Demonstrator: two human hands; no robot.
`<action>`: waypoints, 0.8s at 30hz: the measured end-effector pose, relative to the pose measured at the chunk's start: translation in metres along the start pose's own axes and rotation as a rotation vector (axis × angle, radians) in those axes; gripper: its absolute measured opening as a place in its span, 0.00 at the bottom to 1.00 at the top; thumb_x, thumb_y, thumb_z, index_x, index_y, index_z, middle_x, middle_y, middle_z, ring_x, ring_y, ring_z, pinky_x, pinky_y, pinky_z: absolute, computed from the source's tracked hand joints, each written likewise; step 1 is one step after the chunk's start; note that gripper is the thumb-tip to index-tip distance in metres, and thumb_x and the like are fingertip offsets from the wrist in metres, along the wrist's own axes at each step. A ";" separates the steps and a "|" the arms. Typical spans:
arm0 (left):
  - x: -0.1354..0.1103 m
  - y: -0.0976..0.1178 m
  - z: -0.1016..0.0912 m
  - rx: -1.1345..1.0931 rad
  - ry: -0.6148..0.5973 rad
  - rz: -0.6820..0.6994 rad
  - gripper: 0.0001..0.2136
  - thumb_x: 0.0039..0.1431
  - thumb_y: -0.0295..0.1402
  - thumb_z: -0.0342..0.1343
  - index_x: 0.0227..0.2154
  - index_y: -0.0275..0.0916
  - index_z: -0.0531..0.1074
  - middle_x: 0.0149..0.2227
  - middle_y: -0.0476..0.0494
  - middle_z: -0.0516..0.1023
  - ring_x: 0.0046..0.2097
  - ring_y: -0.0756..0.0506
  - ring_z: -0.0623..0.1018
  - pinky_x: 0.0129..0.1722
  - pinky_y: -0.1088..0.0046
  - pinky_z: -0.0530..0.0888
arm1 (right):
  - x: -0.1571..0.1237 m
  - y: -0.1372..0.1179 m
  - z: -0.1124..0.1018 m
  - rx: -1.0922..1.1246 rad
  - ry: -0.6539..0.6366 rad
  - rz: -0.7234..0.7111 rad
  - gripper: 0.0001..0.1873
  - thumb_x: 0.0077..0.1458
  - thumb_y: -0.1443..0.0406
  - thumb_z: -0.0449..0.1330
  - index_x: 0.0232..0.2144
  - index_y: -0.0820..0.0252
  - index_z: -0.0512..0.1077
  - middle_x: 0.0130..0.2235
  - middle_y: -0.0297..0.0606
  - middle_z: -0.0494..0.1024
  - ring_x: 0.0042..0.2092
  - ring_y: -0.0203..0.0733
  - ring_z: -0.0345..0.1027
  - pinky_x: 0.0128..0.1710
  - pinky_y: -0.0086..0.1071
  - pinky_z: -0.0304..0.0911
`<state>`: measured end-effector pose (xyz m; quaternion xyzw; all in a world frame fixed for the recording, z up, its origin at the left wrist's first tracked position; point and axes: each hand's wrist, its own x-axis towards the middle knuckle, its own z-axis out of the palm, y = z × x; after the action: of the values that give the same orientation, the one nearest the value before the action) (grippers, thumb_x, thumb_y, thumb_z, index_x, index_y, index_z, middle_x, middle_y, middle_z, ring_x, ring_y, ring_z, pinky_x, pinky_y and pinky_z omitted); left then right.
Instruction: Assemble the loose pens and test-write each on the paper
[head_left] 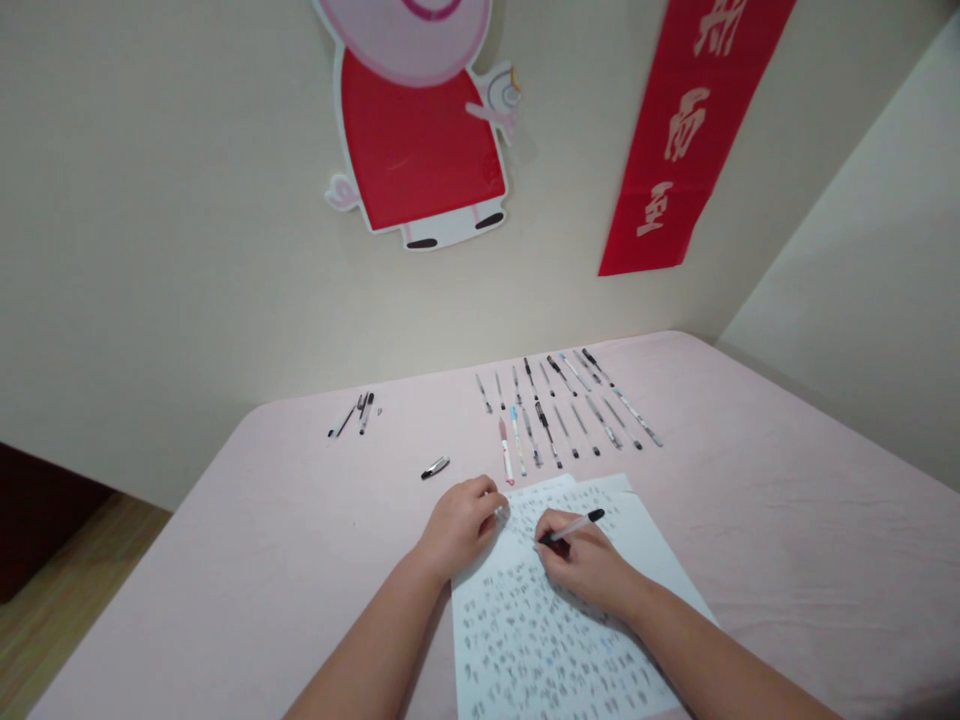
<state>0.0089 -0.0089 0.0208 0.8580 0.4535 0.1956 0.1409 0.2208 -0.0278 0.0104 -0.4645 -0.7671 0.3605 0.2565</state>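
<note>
My right hand (585, 562) grips a white pen with a black end (576, 526), its tip down on a sheet of paper (547, 640) covered in handwriting. My left hand (463, 522) rests curled at the paper's upper left corner, fingers closed; something small may be in them but I cannot make it out. The paper lies on a pink table (300, 520). Beyond the paper, several pens (559, 405) lie side by side in rows.
A black pen cap (435, 467) lies alone left of the rows. A few pen parts (354, 414) sit farther left near the table's back edge. A cartoon cutout and a red banner hang on the wall. Wooden floor shows at the far left.
</note>
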 end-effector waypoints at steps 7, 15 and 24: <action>-0.001 0.008 0.008 0.023 -0.041 0.188 0.12 0.50 0.21 0.50 0.33 0.41 0.75 0.34 0.44 0.74 0.37 0.46 0.72 0.36 0.71 0.65 | 0.001 0.000 0.002 -0.028 -0.008 0.008 0.06 0.45 0.72 0.53 0.25 0.58 0.68 0.23 0.29 0.66 0.27 0.35 0.61 0.27 0.27 0.55; 0.002 0.003 0.007 -0.237 -0.088 0.081 0.16 0.49 0.19 0.48 0.33 0.41 0.78 0.33 0.45 0.75 0.37 0.48 0.73 0.38 0.73 0.68 | 0.002 0.003 0.002 -0.051 -0.010 0.001 0.06 0.46 0.71 0.53 0.26 0.59 0.69 0.23 0.30 0.67 0.27 0.35 0.61 0.27 0.27 0.54; 0.004 0.000 0.009 -0.368 -0.077 0.043 0.18 0.46 0.18 0.48 0.31 0.41 0.79 0.31 0.46 0.75 0.36 0.48 0.73 0.39 0.73 0.68 | 0.002 0.002 0.003 -0.059 -0.007 -0.011 0.06 0.46 0.71 0.53 0.26 0.58 0.70 0.23 0.30 0.68 0.27 0.35 0.61 0.28 0.27 0.54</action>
<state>0.0148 -0.0060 0.0137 0.8340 0.3861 0.2453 0.3084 0.2192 -0.0260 0.0070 -0.4664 -0.7807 0.3380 0.2423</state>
